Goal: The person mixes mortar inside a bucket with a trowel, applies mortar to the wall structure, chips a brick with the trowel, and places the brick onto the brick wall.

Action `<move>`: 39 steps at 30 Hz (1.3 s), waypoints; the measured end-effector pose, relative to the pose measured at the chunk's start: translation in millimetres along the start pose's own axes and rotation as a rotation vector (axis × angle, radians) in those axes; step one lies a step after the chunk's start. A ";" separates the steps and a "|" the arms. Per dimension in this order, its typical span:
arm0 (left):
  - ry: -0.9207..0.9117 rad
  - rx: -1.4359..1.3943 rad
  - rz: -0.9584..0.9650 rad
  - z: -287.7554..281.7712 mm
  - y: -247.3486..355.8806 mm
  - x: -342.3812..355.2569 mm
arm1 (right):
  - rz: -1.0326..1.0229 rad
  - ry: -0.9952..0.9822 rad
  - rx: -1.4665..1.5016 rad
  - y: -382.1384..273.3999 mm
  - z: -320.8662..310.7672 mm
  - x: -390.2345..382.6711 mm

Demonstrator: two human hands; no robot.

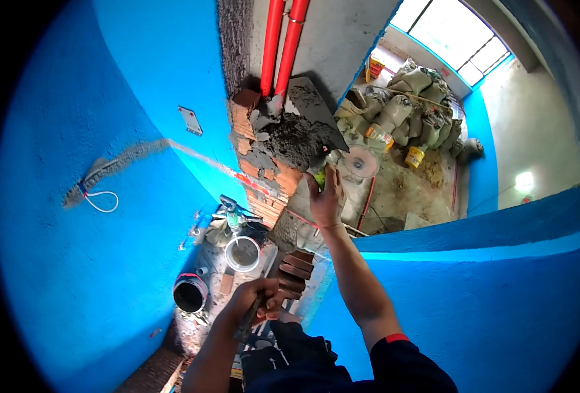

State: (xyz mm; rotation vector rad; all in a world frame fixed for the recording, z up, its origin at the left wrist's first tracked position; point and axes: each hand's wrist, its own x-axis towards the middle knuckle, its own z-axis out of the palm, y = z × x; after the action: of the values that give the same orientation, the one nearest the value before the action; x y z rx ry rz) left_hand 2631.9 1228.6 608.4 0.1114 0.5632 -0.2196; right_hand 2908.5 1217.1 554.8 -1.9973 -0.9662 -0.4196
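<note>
- The left hand (258,302) is held low, its fingers curled closed around a dark, narrow piece (248,319) whose kind cannot be told.
- The right hand (328,198) is reached forward, thumb and fingers closed on a yellow-green handle (319,177); what the handle is joined to is hidden by mortar.
- Just beyond that hand, a heap of dark, wet mortar (295,141) is spread on top of the orange brickwork (241,123), with a flat grey plate (315,108) partly covered by it.
- Behind the mortar, two red pipes (293,49) are seen running side by side, and the wall (146,59) at left is painted blue.
- Down on the floor, loose bricks (295,275) are stacked near a white bucket (227,255) and a black bucket (203,284); by the white one a green power tool (232,219) is seen.
- In the space beyond, filled sacks (394,112) are piled near a yellow bucket (414,158), below a bright window (457,33).
</note>
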 end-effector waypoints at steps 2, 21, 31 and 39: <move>0.024 -0.005 -0.032 -9.0 -6.4 -3.4 | 0.008 0.015 0.027 0.3 -0.1 2.7; 0.392 -0.058 -0.014 -138.1 -82.9 -120.8 | 1.272 -0.141 1.202 -9.2 -39.6 -94.3; 0.384 -0.287 0.095 -203.3 -125.0 -192.4 | 1.331 -0.289 1.431 -56.1 -73.8 -71.5; 0.470 -0.219 0.193 -203.3 -153.2 -203.8 | 1.351 -0.299 1.506 -80.2 -91.7 -50.7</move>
State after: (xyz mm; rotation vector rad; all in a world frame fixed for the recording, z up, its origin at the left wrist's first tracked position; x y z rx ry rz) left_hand 2323.0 1149.1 540.9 0.0025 1.0345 0.0615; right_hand 2820.4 1145.3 621.8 -0.8392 0.1958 1.0761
